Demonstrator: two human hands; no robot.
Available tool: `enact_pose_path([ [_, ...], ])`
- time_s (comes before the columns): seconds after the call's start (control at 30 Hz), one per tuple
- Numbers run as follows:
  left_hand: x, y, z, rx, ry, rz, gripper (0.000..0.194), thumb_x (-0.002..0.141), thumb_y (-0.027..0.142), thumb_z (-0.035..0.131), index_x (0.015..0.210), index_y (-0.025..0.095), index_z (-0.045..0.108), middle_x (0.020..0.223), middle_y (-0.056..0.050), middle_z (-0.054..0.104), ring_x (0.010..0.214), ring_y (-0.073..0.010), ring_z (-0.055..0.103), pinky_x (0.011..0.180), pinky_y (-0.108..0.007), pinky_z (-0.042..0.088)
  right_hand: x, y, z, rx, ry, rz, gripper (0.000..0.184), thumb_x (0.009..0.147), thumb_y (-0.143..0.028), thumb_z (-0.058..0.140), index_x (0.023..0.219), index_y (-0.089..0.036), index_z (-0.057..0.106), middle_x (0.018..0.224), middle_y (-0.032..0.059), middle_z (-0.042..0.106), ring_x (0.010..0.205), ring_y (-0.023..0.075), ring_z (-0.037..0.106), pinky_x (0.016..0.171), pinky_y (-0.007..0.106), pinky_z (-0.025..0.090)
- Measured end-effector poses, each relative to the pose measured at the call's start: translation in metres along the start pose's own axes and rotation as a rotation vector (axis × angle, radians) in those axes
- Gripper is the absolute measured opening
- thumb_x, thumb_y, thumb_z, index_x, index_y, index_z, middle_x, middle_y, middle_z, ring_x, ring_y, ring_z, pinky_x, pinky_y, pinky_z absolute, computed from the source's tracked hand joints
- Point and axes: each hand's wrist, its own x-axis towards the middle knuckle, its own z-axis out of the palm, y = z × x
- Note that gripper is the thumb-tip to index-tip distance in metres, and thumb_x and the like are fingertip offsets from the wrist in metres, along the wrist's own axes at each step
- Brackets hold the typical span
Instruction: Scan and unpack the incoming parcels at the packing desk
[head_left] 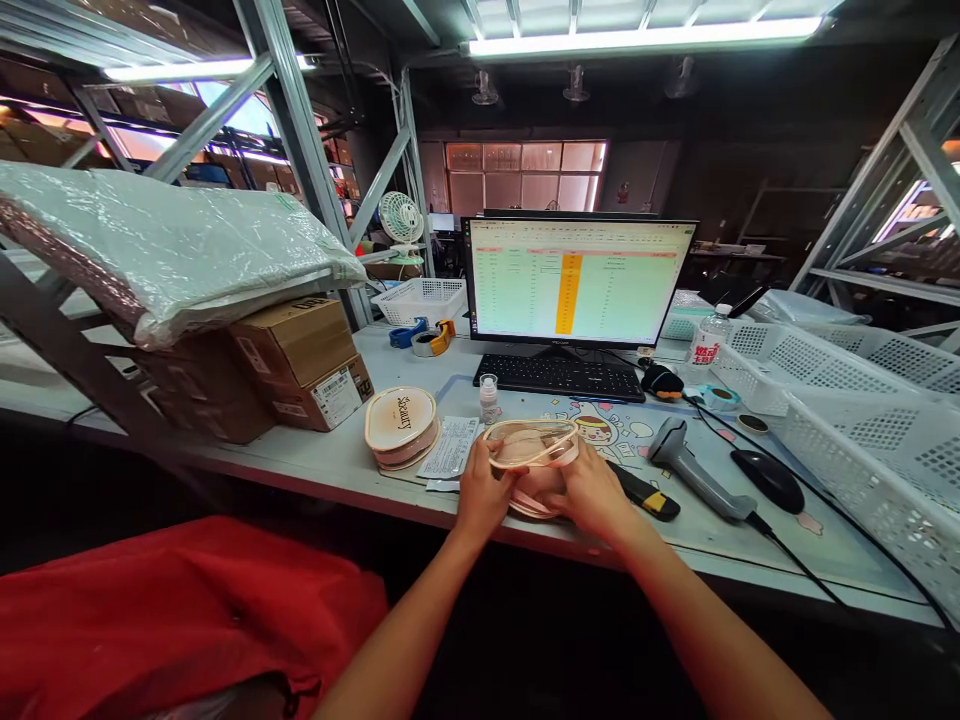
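At the desk's front edge, a small pink pouch with a clear top and cream piping point(536, 445) is held between my two hands. My left hand point(484, 490) grips its left side, fingers curled against the rim. On the opposite side, my right hand point(592, 490) is closed around the edge, its fingertips near the lower pink part. A round cream-and-pink case with lettering on its lid point(403, 412) stands to the left. Between it and the pouch lies a printed leaflet point(450, 447). Behind the pouch a small clear-capped bottle point(488, 398) stands upright.
A monitor point(577, 285) and black keyboard point(559, 376) stand behind. Rightward lie a black-and-yellow tool point(645, 492), a barcode scanner point(697, 470), a mouse point(766, 480) and white baskets point(870, 450). Cardboard boxes point(300, 350) and tape dispensers point(424, 337) are at left; red fabric point(187, 620) hangs below.
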Motion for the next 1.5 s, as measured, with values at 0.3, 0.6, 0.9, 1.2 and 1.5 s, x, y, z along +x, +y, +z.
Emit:
enact_pose_path([
  [0.3,-0.003,-0.010,0.001,0.034,0.114,0.081,0.071,0.092,0.081,0.060,0.127,0.019,0.059,0.137,-0.019,0.062,0.137,-0.0358,0.059,0.113,-0.054,0.050,-0.008,0.039,0.026,0.313,0.498,-0.139,0.036,0.085,-0.013,0.057,0.114,-0.021,0.077,0.133,0.0127,0.069,0.124,0.0292,0.065,0.106,0.045,0.054],
  [0.6,0.000,-0.010,0.006,0.112,0.122,0.100,0.068,0.091,0.073,0.069,0.130,0.019,0.056,0.149,-0.022,0.054,0.147,-0.0371,0.050,0.121,-0.058,0.043,-0.074,0.078,-0.005,0.677,0.727,0.214,0.026,0.084,-0.034,0.072,0.103,-0.019,0.080,0.095,0.0056,0.079,0.089,0.0237,0.071,0.084,0.037,0.058],
  [0.9,0.001,-0.002,0.005,0.252,0.089,0.013,0.074,0.089,0.063,0.078,0.141,0.016,0.054,0.168,-0.028,0.033,0.161,-0.0408,0.029,0.129,-0.059,0.030,-0.094,0.081,-0.021,1.214,0.901,0.510,0.041,0.071,-0.044,0.090,0.092,-0.013,0.073,0.084,0.0077,0.075,0.061,0.0165,0.065,0.047,0.026,0.047],
  [1.2,-0.004,0.018,0.001,0.354,0.042,0.076,0.079,0.084,0.059,0.083,0.146,0.020,0.056,0.175,-0.024,0.021,0.160,-0.0501,0.021,0.127,-0.072,0.022,-0.124,0.065,-0.065,1.203,0.840,0.263,0.044,0.068,-0.046,0.091,0.101,-0.019,0.077,0.106,0.0105,0.075,0.096,0.0290,0.072,0.075,0.041,0.058],
  [1.5,-0.122,0.033,-0.001,-0.060,-0.387,0.331,0.078,0.077,0.061,0.086,0.140,0.033,0.050,0.161,-0.020,0.041,0.160,-0.0402,0.032,0.123,-0.069,0.038,-0.208,0.015,0.003,1.633,0.303,0.553,0.080,0.067,-0.092,0.061,0.116,-0.032,0.078,0.122,0.0148,0.077,0.119,0.0449,0.067,0.091,0.061,0.057],
])
